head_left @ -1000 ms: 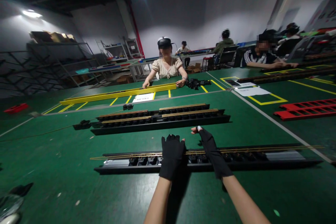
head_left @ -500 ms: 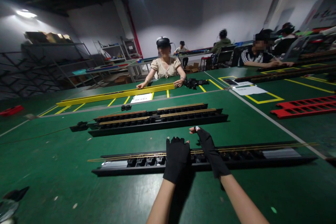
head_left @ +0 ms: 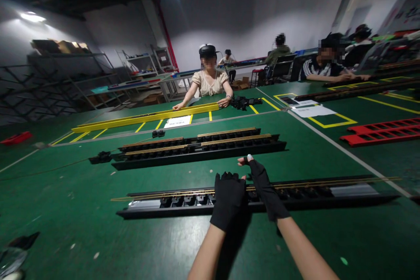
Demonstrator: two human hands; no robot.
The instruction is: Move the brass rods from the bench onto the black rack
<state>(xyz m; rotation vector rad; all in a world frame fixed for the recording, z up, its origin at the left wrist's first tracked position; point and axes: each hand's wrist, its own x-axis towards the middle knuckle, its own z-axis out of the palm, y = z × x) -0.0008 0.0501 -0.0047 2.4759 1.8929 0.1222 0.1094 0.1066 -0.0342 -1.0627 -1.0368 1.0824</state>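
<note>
A long black channel rail (head_left: 151, 214) lies across the green table in front of me, with a row of black blocks (head_left: 188, 200) in it and thin brass-coloured rods (head_left: 295, 185) running lengthwise above them. My left hand (head_left: 229, 199), in a black fingerless glove, is over the middle of the rail. Its fingers are curled down and closed, and what they hold is hidden. Just right of it, my gloved right hand (head_left: 264, 188) reaches across the rods. Its bent thumb and finger show beyond the rail's far side, closed; anything between them is too small to make out.
Similar black rails (head_left: 200, 153) with rods lie farther up the table, beside small black parts (head_left: 100, 157). Opposite, a person (head_left: 210, 83) touches a yellow rail (head_left: 147, 118). Red ladder-like frames (head_left: 383, 132) lie at the right, near white paper (head_left: 313, 111).
My left hand has slid a little to the right along the rail, closer to my right hand. The right hand has barely moved. The view has shifted slightly.
</note>
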